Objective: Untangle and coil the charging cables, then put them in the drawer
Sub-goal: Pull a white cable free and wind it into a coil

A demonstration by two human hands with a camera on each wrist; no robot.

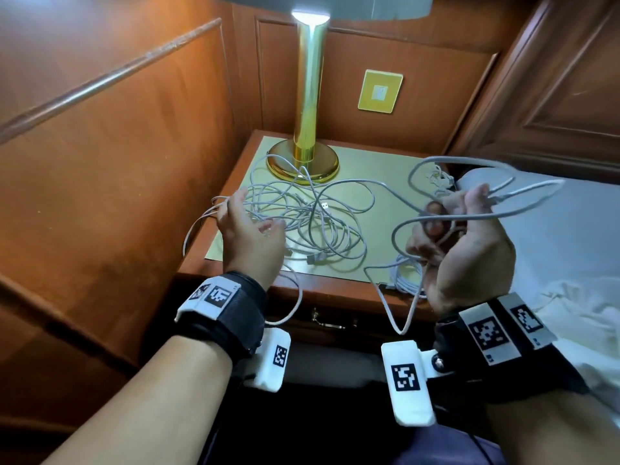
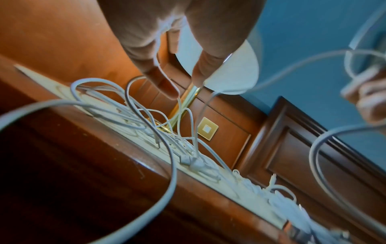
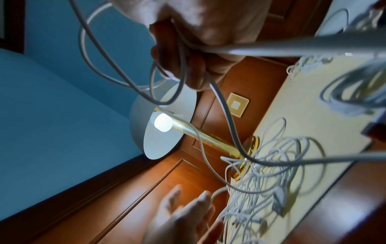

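Right hand gripping cable loops; left hand relaxed, fingers extended among tangled cables on nightstand.

Cables matt pale-grey plastic sheath; lamp polished glossy brass-look metal; nightstand glossy varnished wood with smooth pale top; bedsheet white cloth.

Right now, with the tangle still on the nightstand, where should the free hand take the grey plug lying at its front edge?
Pinch the plug by its rigid body, from above and the front. It lies flat at the near edge of the tangle, clear of the lamp, so the left hand probably reaches it without crossing loops. The right hand holds a cable.
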